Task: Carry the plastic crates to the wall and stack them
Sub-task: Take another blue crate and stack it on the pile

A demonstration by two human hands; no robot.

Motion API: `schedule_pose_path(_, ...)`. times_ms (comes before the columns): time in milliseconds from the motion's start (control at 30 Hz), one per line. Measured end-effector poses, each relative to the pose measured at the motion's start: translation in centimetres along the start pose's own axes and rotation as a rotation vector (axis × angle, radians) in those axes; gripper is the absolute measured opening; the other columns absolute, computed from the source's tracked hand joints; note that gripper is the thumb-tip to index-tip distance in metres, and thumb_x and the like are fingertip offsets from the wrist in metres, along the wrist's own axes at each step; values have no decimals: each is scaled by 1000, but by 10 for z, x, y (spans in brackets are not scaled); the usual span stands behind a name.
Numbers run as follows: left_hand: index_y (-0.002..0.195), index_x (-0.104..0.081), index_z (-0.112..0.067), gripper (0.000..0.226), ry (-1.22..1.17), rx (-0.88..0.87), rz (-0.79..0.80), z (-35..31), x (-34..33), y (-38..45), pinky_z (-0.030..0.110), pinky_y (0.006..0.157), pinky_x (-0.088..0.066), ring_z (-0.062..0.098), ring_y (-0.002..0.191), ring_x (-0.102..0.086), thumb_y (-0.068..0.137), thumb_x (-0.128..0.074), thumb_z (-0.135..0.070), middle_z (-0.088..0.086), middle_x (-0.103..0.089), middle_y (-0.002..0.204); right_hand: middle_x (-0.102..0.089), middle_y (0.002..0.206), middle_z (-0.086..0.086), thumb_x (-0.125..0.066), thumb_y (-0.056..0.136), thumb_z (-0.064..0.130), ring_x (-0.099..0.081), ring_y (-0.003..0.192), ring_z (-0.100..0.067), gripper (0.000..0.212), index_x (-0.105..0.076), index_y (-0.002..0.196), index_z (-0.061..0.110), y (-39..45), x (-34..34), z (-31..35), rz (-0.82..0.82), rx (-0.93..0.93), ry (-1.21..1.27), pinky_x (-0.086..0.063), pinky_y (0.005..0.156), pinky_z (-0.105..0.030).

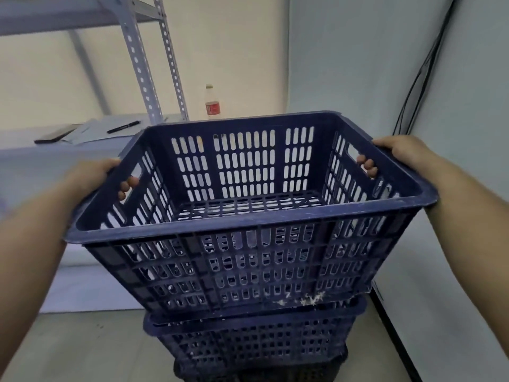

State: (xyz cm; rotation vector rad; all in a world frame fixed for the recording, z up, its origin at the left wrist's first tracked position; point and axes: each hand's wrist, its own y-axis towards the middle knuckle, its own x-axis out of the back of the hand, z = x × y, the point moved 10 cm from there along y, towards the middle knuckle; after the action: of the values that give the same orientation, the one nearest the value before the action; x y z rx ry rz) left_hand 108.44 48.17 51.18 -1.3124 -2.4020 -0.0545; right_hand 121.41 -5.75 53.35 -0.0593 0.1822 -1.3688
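Crate (pixel 248 210) upright, opening upward, both hands gripping

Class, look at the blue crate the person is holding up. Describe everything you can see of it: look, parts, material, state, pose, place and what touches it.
The top crate is dark blue, seemingly hard plastic, with slotted walls, a grid floor, a broad rim and a handle cut-out in each side wall. It is empty, scuffed, with whitish fluff near its lower front. It tilts slightly, above a lower blue crate near the wall corner. The left hand and right hand grip its side rims, fingers poking through the cut-outs.
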Motion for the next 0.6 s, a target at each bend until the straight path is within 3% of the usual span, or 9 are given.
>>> schedule_pose_path(133, 104, -57, -5, 35, -10, 37, 14, 7, -9, 0, 26, 45, -46, 14, 43, -55, 97, -37, -33, 11, -60, 76, -56, 78, -13, -31, 101, 17, -52, 40, -11, 34, -54, 93, -7, 11, -6, -11, -1, -29, -10, -44, 39, -18)
schedule_pose_path(267, 81, -56, -6, 33, 5, 37, 27, 14, -23, -3, 22, 40, -44, 12, 40, -52, 98, -37, -26, 10, -60, 70, -56, 79, -14, -31, 101, 17, -53, 40, -11, 35, -54, 90, -7, 16, -3, -28, -14, -76, -21, -44, 39, -18)
schedule_pose_path(433, 85, -59, -1, 30, -67, 1, 24, 23, -27, 0, 21, 38, -45, 12, 42, -51, 96, -40, -22, 2, -67, 53, -57, 78, -13, -32, 100, 18, -54, 40, -11, 35, -55, 90, -7, 19, -2, -34, -30, -84, -30, -45, 40, -18)
schedule_pose_path(600, 89, -58, -1, 31, -96, -11, 51, 20, -29, -1, 19, 36, -44, 8, 36, -50, 98, -38, -23, 13, -63, 73, -57, 78, -13, -32, 100, 18, -53, 42, -12, 36, -55, 90, -7, 15, -4, -33, -33, -85, -30, -45, 40, -19)
